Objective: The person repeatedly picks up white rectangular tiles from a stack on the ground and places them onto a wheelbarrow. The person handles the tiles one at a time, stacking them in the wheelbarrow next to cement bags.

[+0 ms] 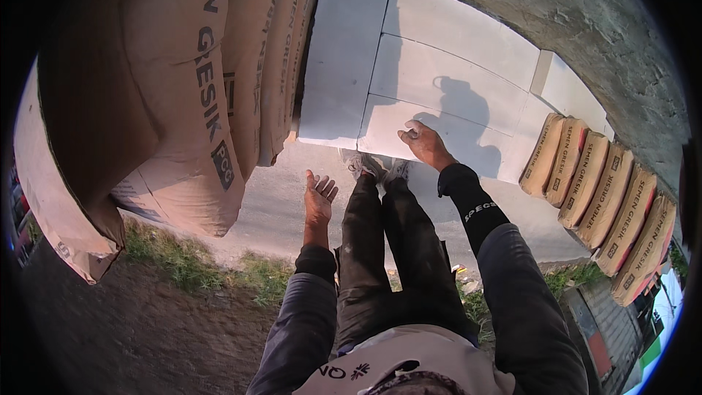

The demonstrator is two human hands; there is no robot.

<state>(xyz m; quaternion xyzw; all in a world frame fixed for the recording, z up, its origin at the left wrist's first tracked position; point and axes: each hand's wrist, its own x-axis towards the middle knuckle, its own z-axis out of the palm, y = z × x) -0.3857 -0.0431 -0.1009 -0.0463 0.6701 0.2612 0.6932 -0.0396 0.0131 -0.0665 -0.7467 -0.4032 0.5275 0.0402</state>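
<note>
My left hand [319, 199] is held out with its palm turned up and fingers spread, holding nothing. It is over the pale ground, apart from the stack. My right hand [425, 144] is over the near edge of a stack of white building blocks [431, 118], fingers loosely bent and apart, with nothing visible in them. Whether it touches the block under it I cannot tell. Smooth large blocks lie flat, side by side, with thin joints between them. One block [344, 58] at the left lies crosswise to the others. My shadow falls across their top.
Tall piles of brown paper cement bags [183, 102] rise close on my left. More cement bags [607, 183] are stacked at the right. A rough grey wall [556, 7] curves behind the blocks. Grass tufts [263, 278] edge the concrete ground [281, 183] around my feet.
</note>
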